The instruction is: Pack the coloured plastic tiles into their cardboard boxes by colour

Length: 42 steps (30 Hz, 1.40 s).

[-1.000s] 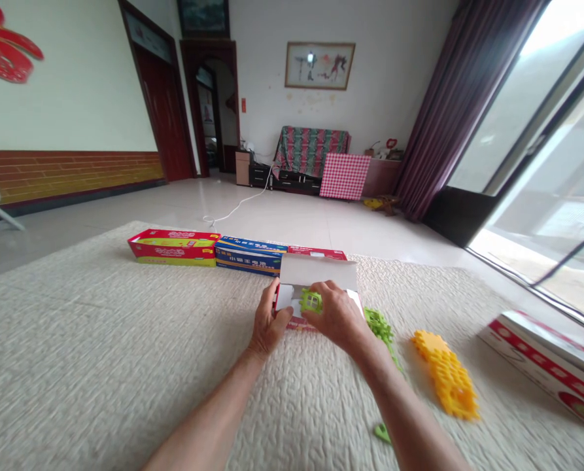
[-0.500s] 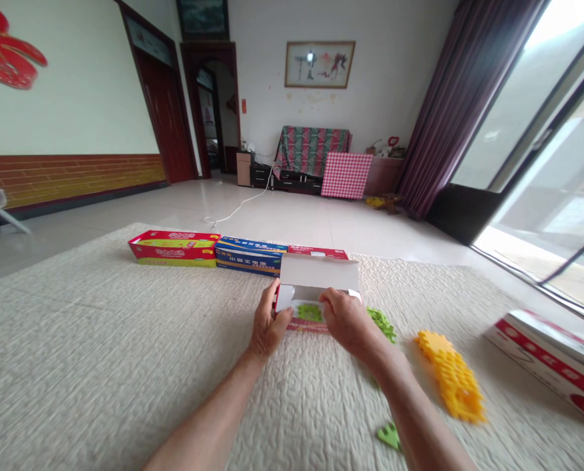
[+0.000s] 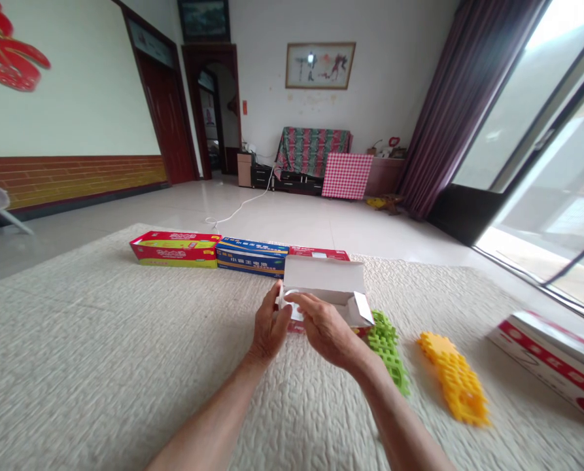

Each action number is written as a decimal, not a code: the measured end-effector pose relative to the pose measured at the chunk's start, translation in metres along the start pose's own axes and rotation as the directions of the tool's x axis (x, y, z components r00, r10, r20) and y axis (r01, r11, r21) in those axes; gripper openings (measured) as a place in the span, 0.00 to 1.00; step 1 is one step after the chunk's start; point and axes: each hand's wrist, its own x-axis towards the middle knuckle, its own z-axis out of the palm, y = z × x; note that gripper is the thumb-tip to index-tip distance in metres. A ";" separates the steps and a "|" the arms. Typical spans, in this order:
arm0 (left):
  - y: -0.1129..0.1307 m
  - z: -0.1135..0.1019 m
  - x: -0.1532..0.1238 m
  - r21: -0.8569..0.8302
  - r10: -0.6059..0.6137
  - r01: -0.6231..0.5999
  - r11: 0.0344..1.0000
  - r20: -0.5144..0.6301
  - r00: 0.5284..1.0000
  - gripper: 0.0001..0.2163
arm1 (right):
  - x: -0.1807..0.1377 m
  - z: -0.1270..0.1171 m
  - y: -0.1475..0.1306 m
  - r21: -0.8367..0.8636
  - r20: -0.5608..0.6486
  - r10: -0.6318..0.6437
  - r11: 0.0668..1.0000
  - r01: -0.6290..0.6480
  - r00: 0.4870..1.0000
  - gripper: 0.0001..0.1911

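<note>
In front of me is a small cardboard box (image 3: pixel 325 272), its white lid raised at the back and its right end flap (image 3: pixel 363 307) standing up and out. My left hand (image 3: pixel 271 326) holds the box's left end, fingers outside and thumb at the front. Over the left part of the opening lies my right hand (image 3: pixel 324 325), empty as far as I see, with fingers stretched leftward by the left end flap. It hides most of the inside. Right of the box lie green interlocking plastic pieces (image 3: pixel 388 353), partly behind my right forearm.
Behind the box stand a red-and-yellow box (image 3: pixel 176 250), a blue battery box (image 3: pixel 251 256) and a red box (image 3: pixel 320 252) in a row. Yellow interlocking pieces (image 3: pixel 453 379) and a white-and-red carton (image 3: pixel 554 360) lie to the right on the cream textured mat (image 3: pixel 125 353).
My right hand has moved left from the box's right side to its left end, fingers straightening. The right flap now shows, while the green piece seen inside the box is hidden.
</note>
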 end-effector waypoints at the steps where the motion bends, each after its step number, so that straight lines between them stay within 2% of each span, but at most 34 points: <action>1: 0.000 0.000 0.000 0.012 0.022 -0.022 1.000 0.000 1.000 0.24 | 0.000 -0.005 0.002 -0.041 -0.033 0.054 0.998 -0.055 0.998 0.24; 4: -0.002 0.001 0.001 0.062 0.104 -0.105 0.993 0.010 0.994 0.22 | -0.001 -0.020 0.009 -0.241 -0.075 0.286 0.924 -0.296 0.955 0.18; 7: -0.005 0.002 0.000 0.123 0.173 -0.172 0.977 0.002 0.985 0.22 | -0.001 -0.024 0.014 -0.449 0.038 0.426 0.815 -0.366 0.904 0.17; 10: -0.007 0.002 0.000 0.148 0.210 -0.209 0.967 0.005 0.978 0.22 | 0.002 -0.017 0.017 -0.532 0.089 0.463 0.770 -0.351 0.882 0.14; 16: -0.006 0.002 0.000 0.173 0.232 -0.228 0.958 -0.001 0.973 0.22 | 0.017 -0.010 0.027 -0.536 0.142 0.532 0.750 -0.387 0.835 0.06; 21: -0.005 0.003 0.001 0.169 0.225 -0.221 0.960 0.000 0.974 0.22 | 0.023 -0.008 0.035 -0.536 0.136 0.562 0.734 -0.417 0.815 0.07; 25: -0.005 0.002 0.001 0.154 0.206 -0.204 0.967 0.004 0.979 0.23 | 0.024 -0.004 0.040 -0.543 0.111 0.561 0.726 -0.422 0.821 0.10; 31: -0.005 0.002 0.001 0.115 0.165 -0.165 0.980 0.005 0.986 0.22 | 0.025 0.002 0.043 -0.534 0.060 0.566 0.714 -0.453 0.822 0.09; 34: -0.005 0.003 0.001 0.077 0.134 -0.134 0.988 -0.003 0.991 0.23 | 0.023 -0.001 0.036 -0.532 0.040 0.551 0.718 -0.449 0.834 0.07; 36: -0.005 0.004 0.001 0.035 0.107 -0.107 0.994 -0.001 0.994 0.24 | 0.019 -0.009 0.027 -0.525 0.005 0.513 0.732 -0.434 0.859 0.09; 38: -0.006 0.004 0.000 0.012 0.098 -0.098 0.995 0.003 0.995 0.25 | 0.010 -0.020 0.017 -0.492 -0.071 0.428 0.771 -0.405 0.901 0.11; 40: -0.005 0.003 -0.001 0.027 0.110 -0.111 0.993 0.008 0.994 0.25 | -0.001 -0.030 0.012 -0.452 -0.212 0.301 0.813 -0.367 0.930 0.12; 42: -0.004 0.003 -0.001 0.061 0.136 -0.136 0.989 0.006 0.991 0.25 | -0.014 -0.036 0.016 -0.453 -0.372 0.179 0.821 -0.347 0.911 0.14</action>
